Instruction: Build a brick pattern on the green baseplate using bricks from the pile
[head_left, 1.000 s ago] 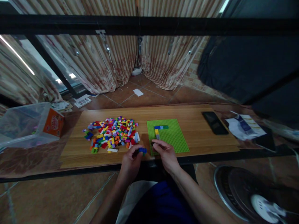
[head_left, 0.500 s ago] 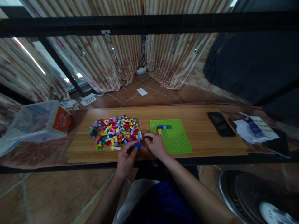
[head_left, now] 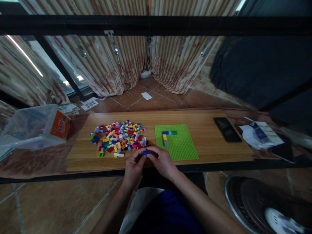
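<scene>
My left hand (head_left: 133, 164) and my right hand (head_left: 162, 160) meet at the near edge of the wooden board (head_left: 207, 143), fingertips pinched together on a small blue brick (head_left: 146, 152). Just behind them lies a pile of several coloured bricks (head_left: 118, 139). To the right sits a green baseplate (head_left: 181, 146) carrying a short L of bricks (head_left: 167, 136): a blue and green row with a yellow and grey column below it.
A clear plastic tub (head_left: 26, 126) with an orange box (head_left: 60, 125) stands at the far left. A black phone (head_left: 227, 129) and papers (head_left: 260, 134) lie at the right. A fan (head_left: 268, 208) sits on the floor at lower right.
My right hand has left the baseplate's near left corner and moved left to join the left hand on the blue brick.
</scene>
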The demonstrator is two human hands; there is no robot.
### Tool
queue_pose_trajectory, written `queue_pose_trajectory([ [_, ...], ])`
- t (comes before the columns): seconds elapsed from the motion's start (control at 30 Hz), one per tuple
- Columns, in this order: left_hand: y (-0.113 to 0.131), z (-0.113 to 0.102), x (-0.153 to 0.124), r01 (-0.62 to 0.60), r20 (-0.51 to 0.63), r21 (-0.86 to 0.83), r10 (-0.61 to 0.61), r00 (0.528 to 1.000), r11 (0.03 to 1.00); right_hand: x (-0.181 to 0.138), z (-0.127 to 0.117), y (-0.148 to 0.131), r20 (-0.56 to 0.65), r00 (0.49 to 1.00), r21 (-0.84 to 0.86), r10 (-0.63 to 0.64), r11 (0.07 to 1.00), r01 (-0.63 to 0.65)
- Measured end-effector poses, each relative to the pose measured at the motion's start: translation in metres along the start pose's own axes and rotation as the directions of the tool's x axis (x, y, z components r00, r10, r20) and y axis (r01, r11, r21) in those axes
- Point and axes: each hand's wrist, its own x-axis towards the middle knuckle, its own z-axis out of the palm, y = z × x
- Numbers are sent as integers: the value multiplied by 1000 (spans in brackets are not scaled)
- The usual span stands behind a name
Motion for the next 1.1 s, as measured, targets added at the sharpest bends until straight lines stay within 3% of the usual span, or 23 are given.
queue_pose_trajectory([
  [0.2, -6, 14, -2, 16, 30, 42, -17, 999, 999, -19, -45, 23, -112, 993, -63, 48, 996, -55],
  [0.33, -4, 24, 4, -7, 65, 208, -7, 998, 978, -14, -81, 49, -254, 967, -271, 28, 958, -99],
  [0.43, 5, 36, 9, -88, 157, 366, 32, 987, 926, -5, -90, 63, -222, 974, -390, -30, 919, -61],
  [0.53, 17, 49, 12, -172, 236, 543, 47, 971, 822, 1, -88, 70, -203, 977, -447, -63, 894, -36],
  [0.73, 31, 69, 12, -277, 348, 811, -43, 937, 516, 1, -87, 75, -202, 975, -463, -94, 886, -11],
  [0.87, 30, 78, 12, -375, 427, 856, -79, 901, 355, 1, -88, 76, -212, 973, -453, -90, 891, -16],
  [1.1, 26, 87, 12, -438, 471, 869, -119, 874, 230, 3, -88, 77, -200, 976, -449, -84, 894, -15],
])
